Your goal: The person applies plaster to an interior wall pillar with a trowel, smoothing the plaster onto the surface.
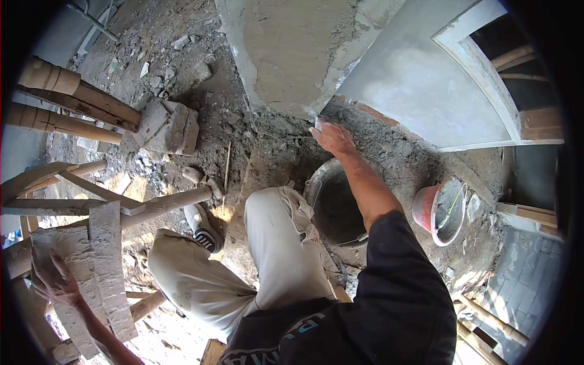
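My right hand point(333, 135) reaches to the bottom corner of a plastered column point(286, 61). Its fingers are bent together around a small pale thing at the corner, too hidden to name. On the left, my left hand point(56, 281) lies on a mortar-crusted board point(103, 267), thumb and fingers apart. A dark round bucket point(313, 191) stands just below my right forearm, which partly covers it; its inside looks dark grey. Farther right, a tilted red bucket point(424, 207) holds grey stuff, with a yellowish cord across its mouth.
A rough block point(167, 126) stands at the left beside bamboo poles point(67, 125). Wooden trestle pieces point(176, 199) run near my left knee. Rubble and stones point(201, 70) cover the ground. A smooth grey wall point(420, 79) with a pale frame point(486, 67) rises at the right.
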The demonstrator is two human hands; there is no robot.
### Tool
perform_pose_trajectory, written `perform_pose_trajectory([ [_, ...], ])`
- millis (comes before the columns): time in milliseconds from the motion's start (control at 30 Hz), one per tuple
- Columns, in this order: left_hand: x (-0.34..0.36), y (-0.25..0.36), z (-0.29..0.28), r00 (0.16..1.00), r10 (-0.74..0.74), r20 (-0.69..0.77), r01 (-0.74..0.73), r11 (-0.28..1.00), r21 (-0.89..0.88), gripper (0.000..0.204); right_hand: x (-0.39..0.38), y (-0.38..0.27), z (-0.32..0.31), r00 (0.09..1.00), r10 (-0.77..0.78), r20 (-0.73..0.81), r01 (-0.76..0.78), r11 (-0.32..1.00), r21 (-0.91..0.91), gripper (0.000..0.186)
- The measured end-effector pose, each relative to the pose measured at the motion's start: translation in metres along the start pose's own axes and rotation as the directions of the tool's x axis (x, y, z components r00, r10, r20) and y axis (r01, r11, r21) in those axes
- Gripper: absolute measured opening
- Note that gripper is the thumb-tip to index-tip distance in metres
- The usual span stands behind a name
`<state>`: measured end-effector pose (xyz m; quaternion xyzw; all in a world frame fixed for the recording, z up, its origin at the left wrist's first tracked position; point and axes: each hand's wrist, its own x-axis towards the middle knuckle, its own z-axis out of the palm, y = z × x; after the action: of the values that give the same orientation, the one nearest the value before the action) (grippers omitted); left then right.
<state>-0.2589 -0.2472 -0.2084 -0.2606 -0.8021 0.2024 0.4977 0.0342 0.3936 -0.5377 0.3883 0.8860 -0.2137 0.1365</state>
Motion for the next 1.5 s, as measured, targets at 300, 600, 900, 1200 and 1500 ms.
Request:
perform_pose_trajectory([
  [300,0.001,0.009,-0.003,1.0,-0.008,0.005,0.008,1.0,-0.015,0.05,-0.027,-0.013,-0.014,0.987,-0.037,-0.154,0.014,0.989,-0.148,0.043],
  [600,0.004,0.0,0.0,1.0,0.012,-0.025,-0.015,0.996,-0.087,0.045,-0.073,-0.026,-0.081,0.95,-0.072,-0.304,-0.004,0.97,-0.243,0.042],
  [900,-0.003,-0.002,0.007,1.0,-0.011,-0.022,0.01,0.999,-0.03,0.043,-0.117,-0.05,-0.16,0.913,-0.103,-0.396,0.018,0.976,-0.215,0.046],
  [1200,-0.011,-0.023,0.025,0.997,0.055,-0.055,-0.052,0.997,0.063,0.042,-0.102,-0.01,-0.11,0.949,-0.256,-0.184,0.216,0.953,-0.212,0.045],
  [1500,-0.01,-0.017,0.019,1.0,0.027,-0.011,-0.026,0.998,0.064,0.042,-0.059,0.041,-0.004,0.989,-0.108,-0.101,0.07,0.944,-0.321,0.03],
])
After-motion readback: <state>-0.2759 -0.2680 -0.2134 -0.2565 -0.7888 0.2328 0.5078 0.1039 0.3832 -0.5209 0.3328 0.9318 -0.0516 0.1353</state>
